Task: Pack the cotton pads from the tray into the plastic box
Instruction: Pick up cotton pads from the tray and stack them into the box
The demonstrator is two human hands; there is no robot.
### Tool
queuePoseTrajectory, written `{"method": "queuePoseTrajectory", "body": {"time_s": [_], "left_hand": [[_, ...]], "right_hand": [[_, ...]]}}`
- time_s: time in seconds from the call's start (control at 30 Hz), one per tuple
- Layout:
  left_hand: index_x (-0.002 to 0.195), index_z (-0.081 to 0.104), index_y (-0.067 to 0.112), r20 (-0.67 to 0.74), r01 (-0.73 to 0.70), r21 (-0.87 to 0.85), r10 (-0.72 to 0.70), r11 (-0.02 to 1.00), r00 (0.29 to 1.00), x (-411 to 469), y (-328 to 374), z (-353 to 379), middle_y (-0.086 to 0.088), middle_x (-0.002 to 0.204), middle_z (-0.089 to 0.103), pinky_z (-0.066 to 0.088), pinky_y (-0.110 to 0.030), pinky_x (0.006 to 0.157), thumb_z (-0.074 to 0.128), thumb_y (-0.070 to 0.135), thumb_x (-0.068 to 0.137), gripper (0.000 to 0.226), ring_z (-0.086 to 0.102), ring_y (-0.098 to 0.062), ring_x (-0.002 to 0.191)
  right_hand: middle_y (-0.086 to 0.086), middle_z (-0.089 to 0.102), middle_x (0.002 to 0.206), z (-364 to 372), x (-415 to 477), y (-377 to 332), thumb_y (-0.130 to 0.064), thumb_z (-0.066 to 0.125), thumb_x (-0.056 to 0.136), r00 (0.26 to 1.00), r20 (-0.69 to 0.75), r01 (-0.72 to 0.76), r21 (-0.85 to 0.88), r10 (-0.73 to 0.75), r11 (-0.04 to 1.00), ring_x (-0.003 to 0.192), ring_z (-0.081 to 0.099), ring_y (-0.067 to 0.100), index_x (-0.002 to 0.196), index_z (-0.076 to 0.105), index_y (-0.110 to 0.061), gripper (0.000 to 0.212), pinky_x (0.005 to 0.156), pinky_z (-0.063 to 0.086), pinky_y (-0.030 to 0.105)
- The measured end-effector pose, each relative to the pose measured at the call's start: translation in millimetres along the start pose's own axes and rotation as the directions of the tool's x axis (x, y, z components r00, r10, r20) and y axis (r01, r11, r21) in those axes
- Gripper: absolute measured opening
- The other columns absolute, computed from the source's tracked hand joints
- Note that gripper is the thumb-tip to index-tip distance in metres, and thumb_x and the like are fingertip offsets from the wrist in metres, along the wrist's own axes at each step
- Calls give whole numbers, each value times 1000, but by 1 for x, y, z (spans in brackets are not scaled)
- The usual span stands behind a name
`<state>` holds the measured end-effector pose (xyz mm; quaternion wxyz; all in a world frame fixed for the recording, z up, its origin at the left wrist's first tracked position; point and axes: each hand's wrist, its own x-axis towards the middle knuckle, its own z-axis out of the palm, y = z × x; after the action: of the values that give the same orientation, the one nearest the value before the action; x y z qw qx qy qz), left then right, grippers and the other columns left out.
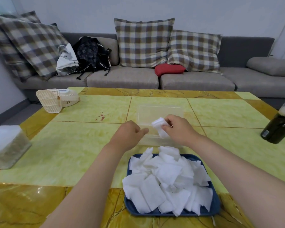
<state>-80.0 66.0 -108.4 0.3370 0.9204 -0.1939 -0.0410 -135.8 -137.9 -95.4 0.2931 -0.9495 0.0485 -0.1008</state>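
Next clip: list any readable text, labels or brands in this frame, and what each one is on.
"WOM": white letters on a strap of the black backpack, partial; other strap lettering unreadable.
Label on the dark bottle: too small to read.
Nothing else legible.

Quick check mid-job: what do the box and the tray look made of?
Box: probably thin clear plastic; the yellow tabletop shows through its walls. Tray: dark blue, smooth, rounded rim, likely moulded plastic, though coated metal is possible.
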Motion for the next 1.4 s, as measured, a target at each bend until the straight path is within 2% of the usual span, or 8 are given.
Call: {"method": "queuePoseTrajectory", "body": {"time_s": [0.1, 0.23, 0.33, 0.5, 0.63, 0.8, 1.07, 1.4], "left_hand": [[104, 66, 23, -86, 19, -96, -27, 995, 996, -1, 1, 0, 3, 118, 55, 44, -25, 61, 66, 30, 95, 11, 62, -18, 82], [137, 51, 20, 32, 127, -235, -122, 964, 992, 0, -2, 3, 0, 127, 49, 59, -29, 62, 77, 24, 87, 56, 71, -23, 76], [137, 53, 17, 89, 149, -306, -127, 940, 988, -1, -2, 7, -1, 117, 57, 63, -36, 75, 79, 25, 85, 58, 69, -20, 71], [140, 51, 15, 88, 107, -260, -86, 960, 992, -1, -3, 9, 2, 117, 56, 61, -38, 82, 71, 24, 91, 53, 70, -21, 70], [144, 51, 14, 93, 69, -237, -48, 969, 994, 0, -7, 10, 3, 117, 55, 61, -36, 82, 60, 13, 95, 49, 70, -23, 77], [143, 53, 15, 18, -19, -119, 21, 993, 1000, -2, -8, 10, -4, 140, 51, 53, -36, 96, 59, 18, 98, 45, 66, -25, 102], [124, 68, 12, -29, -12, -219, 6, 976, 1000, -4, 1, 8, 3, 124, 65, 59, -37, 87, 60, 22, 99, 28, 73, -17, 82], [120, 70, 20, -26, -167, 96, 170, 981, 985, -2, 5, 8, 2, 120, 55, 44, -25, 83, 63, 22, 96, 25, 59, -14, 102]], "right_hand": [[6, 67, 89, 4, 1, 2, -20, 61, 96, 998, 16, -53, -26, 53, 998, 81, 59, 22, 91, 65, -7, 14, 66, 44, 30], [4, 51, 62, 8, 6, -7, -14, 64, 87, 992, -3, -125, -105, 125, 987, 59, 46, 23, 64, 55, -6, 26, 53, 33, 31], [0, 28, 52, 13, 10, -22, -10, 64, 76, 980, 13, -192, -188, 198, 963, 52, 29, 22, 53, 31, -16, 41, 50, 22, 29], [-1, 41, 58, 25, 13, -40, -29, 75, 73, 940, 49, -313, -260, 337, 913, 49, 42, 20, 62, 42, -18, 36, 45, 27, 24], [0, 62, 66, 29, 16, -53, -46, 74, 76, 899, 134, -405, -108, 417, 908, 57, 59, 21, 71, 59, -13, 36, 52, 43, 25], [4, 76, 86, 14, 13, -59, -27, 52, 95, 820, 317, -554, 232, 476, 800, 63, 63, 16, 103, 71, -5, 30, 54, 41, 26], [9, 63, 59, 21, 10, -58, -4, 60, 84, 824, 364, -522, 192, 434, 831, 55, 59, 24, 64, 61, -7, 20, 55, 45, 24], [5, 72, 81, 26, 9, -41, -5, 52, 97, 885, 340, -415, 267, 319, 870, 77, 68, 26, 93, 77, -9, 26, 83, 61, 39]]}}
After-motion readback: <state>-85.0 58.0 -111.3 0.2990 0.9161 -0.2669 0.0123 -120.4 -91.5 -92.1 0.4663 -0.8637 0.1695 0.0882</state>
